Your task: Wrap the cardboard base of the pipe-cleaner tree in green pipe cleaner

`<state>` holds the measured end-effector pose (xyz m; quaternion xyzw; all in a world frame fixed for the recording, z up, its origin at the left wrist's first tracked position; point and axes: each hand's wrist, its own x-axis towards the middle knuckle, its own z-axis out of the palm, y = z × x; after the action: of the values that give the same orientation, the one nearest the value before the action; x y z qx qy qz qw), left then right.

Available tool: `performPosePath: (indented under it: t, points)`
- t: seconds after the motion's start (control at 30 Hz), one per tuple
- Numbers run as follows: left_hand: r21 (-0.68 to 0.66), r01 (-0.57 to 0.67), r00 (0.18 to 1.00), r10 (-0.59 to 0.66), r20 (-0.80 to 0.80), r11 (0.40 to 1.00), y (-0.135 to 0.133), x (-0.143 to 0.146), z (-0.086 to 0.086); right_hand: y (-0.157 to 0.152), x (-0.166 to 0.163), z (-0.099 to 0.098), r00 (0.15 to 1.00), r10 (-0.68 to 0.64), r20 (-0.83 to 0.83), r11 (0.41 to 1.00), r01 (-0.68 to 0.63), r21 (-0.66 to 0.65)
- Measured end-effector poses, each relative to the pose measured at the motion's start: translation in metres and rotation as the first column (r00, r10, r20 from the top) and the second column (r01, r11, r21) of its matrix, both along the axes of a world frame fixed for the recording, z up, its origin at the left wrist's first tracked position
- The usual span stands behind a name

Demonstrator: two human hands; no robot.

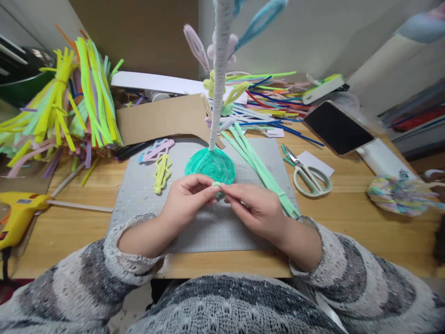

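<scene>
Close in front of the green coiled disc [210, 162], my left hand [187, 197] and my right hand [259, 208] meet fingertip to fingertip. Both pinch a small light green pipe cleaner piece [216, 184], mostly hidden by the fingers. From the disc rises a white wrapped stem [219, 69] with pastel flowers and loops on it, such as a blue loop [262, 21]. A bundle of mint green pipe cleaners [259, 167] lies beside my right hand. Left of the disc are a folded yellow pipe cleaner shape [162, 174] and a pink and blue one [158, 150].
A grey cutting mat [222, 236] lies under the work. Scissors [309, 176] and a phone [339, 126] are on the right. A yellow glue gun [22, 211] is at left, below pipe cleaner bundles [93, 93]. Cardboard [163, 118] and loose pipe cleaners [274, 99] lie behind.
</scene>
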<state>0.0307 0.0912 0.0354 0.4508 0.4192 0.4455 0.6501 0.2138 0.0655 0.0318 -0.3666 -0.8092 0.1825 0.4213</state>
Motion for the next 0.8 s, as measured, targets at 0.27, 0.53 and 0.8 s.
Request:
performPosePath:
  t: [0.27, 0.53, 0.8]
  points:
    - [-0.078, -0.071, 0.992, 0.079, 0.103, 0.994, 0.003, 0.002, 0.003, -0.002, -0.005, 0.0, 0.999, -0.015, -0.028, 0.997, 0.013, -0.077]
    - [-0.183, 0.039, 0.977, 0.001, 0.213, 0.982, 0.007, 0.003, 0.003, 0.002, -0.005, 0.002, 0.995, 0.073, -0.067, 0.985, -0.083, -0.154]
    - [-0.1, -0.128, 0.979, 0.142, 0.148, 0.987, 0.012, -0.003, 0.007, 0.007, 0.008, 0.017, 0.983, -0.058, 0.173, 0.973, 0.095, -0.212]
